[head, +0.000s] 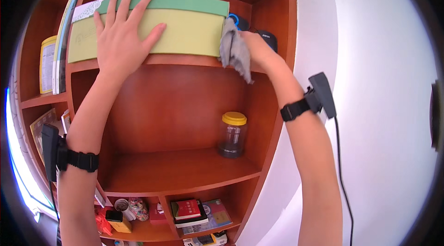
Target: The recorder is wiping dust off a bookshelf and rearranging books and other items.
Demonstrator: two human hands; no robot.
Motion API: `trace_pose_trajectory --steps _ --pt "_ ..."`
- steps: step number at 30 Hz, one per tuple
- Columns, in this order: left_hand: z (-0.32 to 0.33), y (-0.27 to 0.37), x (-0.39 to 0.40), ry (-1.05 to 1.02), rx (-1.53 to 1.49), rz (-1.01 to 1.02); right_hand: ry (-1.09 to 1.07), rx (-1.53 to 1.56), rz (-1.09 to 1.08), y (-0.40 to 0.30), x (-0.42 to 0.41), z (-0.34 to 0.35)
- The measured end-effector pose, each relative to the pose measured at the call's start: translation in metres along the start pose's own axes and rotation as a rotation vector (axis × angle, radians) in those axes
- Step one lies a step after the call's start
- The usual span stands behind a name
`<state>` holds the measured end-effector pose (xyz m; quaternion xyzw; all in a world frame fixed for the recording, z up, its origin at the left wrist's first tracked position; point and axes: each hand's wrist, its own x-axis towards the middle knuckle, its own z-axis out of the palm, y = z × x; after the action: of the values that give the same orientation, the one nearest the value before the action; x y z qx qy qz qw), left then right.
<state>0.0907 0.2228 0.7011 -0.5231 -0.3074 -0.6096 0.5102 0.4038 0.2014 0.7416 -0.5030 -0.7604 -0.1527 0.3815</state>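
Observation:
My left hand [121, 39], fingers spread, rests against the front of a green and yellow-green box [190, 29] with a white patterned corner. The box fills most of an upper shelf in a brown wooden bookcase [180, 107]. At the box's right end my right hand [255, 46] grips a grey cloth [231, 44], which hangs over the shelf edge. Behind the cloth a blue ring-shaped part [234, 19] shows, its kind unclear. A black object [267, 39] bearing small writing stands beside my right hand, partly hidden by it.
A clear jar with a yellow lid [234, 135] stands on the shelf below. Thin upright books [67, 37] and a yellow-topped container [48, 63] are at left. Lower down are stacked books [189, 209], a jar of colourful bits [138, 207] and a toy vehicle [208, 239]. A white wall [381, 72] borders the right side.

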Motion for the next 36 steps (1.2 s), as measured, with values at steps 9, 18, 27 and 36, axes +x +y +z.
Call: trace_pose_trajectory --steps 9,18,27,36 --pt "-0.003 0.031 0.013 0.068 -0.124 0.000 0.528 0.083 -0.180 0.034 0.058 -0.117" --pt "-0.005 0.018 0.007 0.066 -0.064 0.022 0.474 -0.888 -0.268 -0.004 -0.008 0.000" --pt "-0.004 0.012 0.004 0.063 -0.031 0.027 0.889 -0.201 -0.487 -0.046 -0.005 -0.040" --pt "-0.002 0.006 0.000 0.059 -0.030 0.025 1.103 -0.761 0.171 -0.010 0.095 -0.019"
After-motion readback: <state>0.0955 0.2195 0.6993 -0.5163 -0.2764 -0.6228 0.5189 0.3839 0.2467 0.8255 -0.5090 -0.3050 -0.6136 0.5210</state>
